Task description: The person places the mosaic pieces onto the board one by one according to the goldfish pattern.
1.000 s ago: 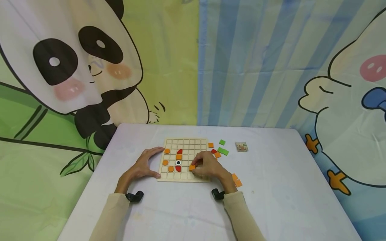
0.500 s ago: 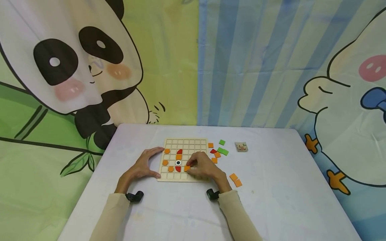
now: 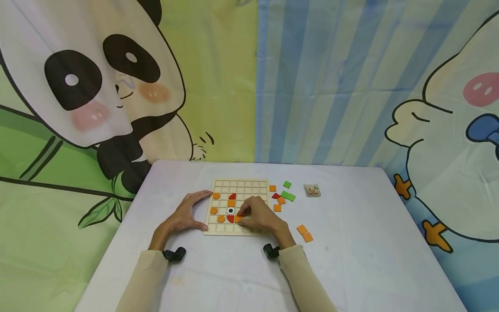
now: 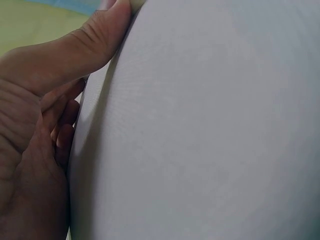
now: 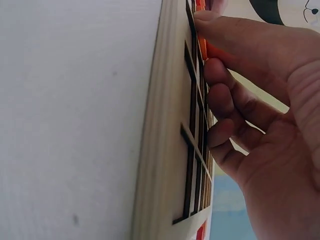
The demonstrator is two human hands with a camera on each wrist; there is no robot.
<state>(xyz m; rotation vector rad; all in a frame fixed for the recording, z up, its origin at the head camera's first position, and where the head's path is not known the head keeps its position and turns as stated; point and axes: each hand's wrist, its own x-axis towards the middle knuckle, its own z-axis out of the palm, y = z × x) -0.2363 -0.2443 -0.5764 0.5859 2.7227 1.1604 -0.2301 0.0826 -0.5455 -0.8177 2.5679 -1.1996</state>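
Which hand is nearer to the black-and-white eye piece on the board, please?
The right hand: it is just right of the eye piece. The left hand is farther off, at the left edge of the board.

Board (image 3: 249, 190) beneath right hand (image 3: 259, 213): pale wood, matt. Orange tile (image 3: 238, 219) at that hand: smooth-looking. Sleeve (image 3: 306, 277) behind it: matt cloth. Backdrop (image 3: 220, 99) beyond: creased cloth, faint sheen.

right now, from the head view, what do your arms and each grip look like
Both arms wear plain beige sleeves: the left sleeve and right sleeve stop short of the wrists. The left grip and right grip are bare, ungloved hands. A small black wrist camera juts from each wrist. I can see no cables or markings.
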